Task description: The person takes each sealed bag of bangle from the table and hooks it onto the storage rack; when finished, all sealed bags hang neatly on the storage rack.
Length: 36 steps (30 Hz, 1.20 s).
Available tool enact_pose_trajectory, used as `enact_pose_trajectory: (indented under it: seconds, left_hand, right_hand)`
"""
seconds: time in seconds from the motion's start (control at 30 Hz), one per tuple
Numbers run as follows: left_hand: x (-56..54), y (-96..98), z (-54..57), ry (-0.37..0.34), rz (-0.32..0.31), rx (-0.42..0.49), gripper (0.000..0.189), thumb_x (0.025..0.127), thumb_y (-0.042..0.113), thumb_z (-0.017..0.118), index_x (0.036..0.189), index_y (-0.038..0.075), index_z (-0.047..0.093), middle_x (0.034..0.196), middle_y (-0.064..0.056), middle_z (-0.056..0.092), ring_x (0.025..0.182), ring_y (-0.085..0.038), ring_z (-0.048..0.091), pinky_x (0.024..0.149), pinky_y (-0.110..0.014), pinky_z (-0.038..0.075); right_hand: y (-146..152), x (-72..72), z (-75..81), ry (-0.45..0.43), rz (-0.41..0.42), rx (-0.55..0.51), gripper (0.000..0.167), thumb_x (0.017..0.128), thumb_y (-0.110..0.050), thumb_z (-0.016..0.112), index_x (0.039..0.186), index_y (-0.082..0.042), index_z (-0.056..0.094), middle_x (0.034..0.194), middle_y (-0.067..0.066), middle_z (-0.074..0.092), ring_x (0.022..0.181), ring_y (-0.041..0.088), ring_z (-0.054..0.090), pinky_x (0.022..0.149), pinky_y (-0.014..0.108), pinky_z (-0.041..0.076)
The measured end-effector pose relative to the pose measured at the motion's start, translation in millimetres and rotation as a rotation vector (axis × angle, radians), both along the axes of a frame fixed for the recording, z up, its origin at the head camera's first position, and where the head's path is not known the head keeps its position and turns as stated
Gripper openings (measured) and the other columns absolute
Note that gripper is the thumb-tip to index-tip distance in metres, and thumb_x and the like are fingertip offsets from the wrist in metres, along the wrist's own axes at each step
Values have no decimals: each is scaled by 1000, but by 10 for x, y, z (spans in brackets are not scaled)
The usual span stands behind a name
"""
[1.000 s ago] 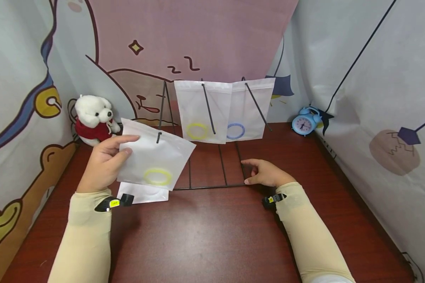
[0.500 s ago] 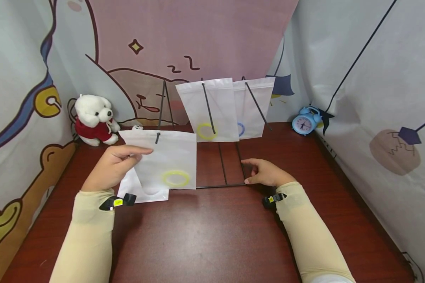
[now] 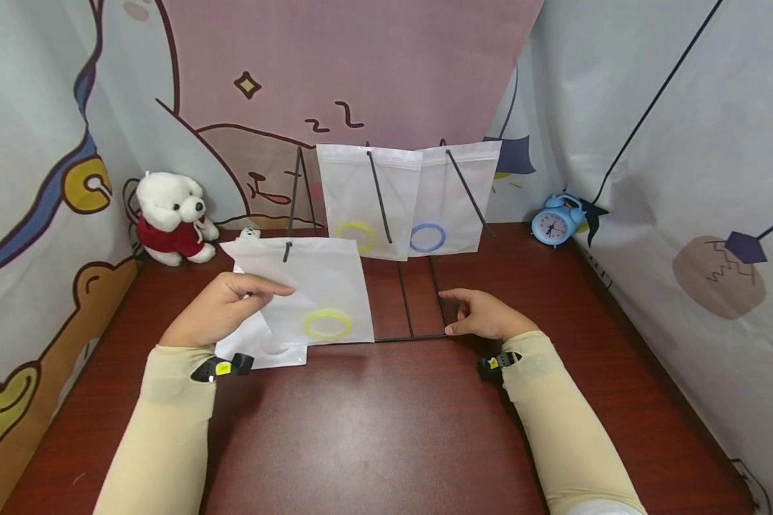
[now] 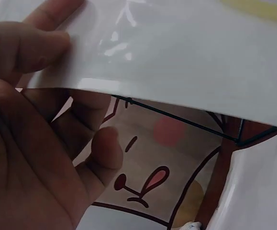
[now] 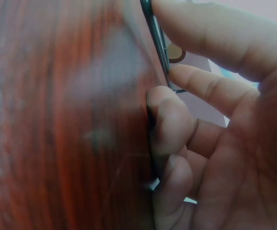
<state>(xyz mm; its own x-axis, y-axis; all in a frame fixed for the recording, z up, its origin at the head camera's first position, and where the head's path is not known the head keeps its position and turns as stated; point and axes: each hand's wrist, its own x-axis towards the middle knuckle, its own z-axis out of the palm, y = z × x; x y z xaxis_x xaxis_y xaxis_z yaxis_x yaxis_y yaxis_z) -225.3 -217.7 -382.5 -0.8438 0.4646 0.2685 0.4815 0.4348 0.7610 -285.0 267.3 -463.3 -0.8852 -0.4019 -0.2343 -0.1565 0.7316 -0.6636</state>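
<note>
Three white zip bags hang from the hooks of a black wire rack (image 3: pixel 406 300). My left hand (image 3: pixel 222 307) is at the left edge of the front-left bag (image 3: pixel 322 279), index finger stretched across its face; a yellow ring (image 3: pixel 305 325) shows low on it. In the left wrist view the thumb (image 4: pixel 42 50) overlaps the bag, with curled fingers past its edge. The middle bag (image 3: pixel 344 186) also has a yellow ring, the right bag (image 3: pixel 428 189) a blue ring (image 3: pixel 412 238). My right hand (image 3: pixel 486 315) grips the rack's front right corner with thumb and index finger.
Another white bag (image 3: pixel 241 350) lies flat on the brown table (image 3: pixel 386 429), left of the rack. A white plush dog (image 3: pixel 170 197) in red sits at the back left. At the back right stands a blue alarm clock (image 3: pixel 550 227). Printed cloth walls surround the table.
The front-left bag has swung from tilted to nearly level and shifted right. My left hand has moved right and down, farther over it. The middle bag swung and came back. The right hand stays put.
</note>
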Motion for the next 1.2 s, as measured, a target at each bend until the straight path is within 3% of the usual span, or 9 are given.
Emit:
enact_pose_trajectory:
  seconds: [0.4, 0.87, 1.2]
  left_hand:
    - [-94, 10, -131, -28, -7, -91, 36, 102, -3, 55, 118, 14, 82, 117, -2, 79, 100, -11, 65, 89, -19, 49]
    - [-132, 41, -150, 11, 86, -105, 36, 102, -5, 53, 116, 12, 82, 119, -3, 78, 109, -16, 65, 89, -19, 49]
    - [-135, 75, -150, 52, 162, -79, 36, 101, -5, 55, 122, 11, 78, 125, -9, 76, 89, -20, 58, 75, -23, 47]
  right_hand:
    - [8, 1, -6, 1, -1, 5, 78, 88, -20, 87, 157, -14, 50, 84, 6, 61, 78, 20, 55, 69, 35, 47]
    - [7, -9, -16, 7, 3, 4, 78, 88, -20, 87, 157, -14, 50, 85, 6, 61, 79, 21, 55, 69, 35, 47]
    - [-5, -7, -13, -5, -13, 17, 77, 88, -21, 87, 156, -17, 51, 85, 5, 62, 80, 21, 57, 70, 35, 48]
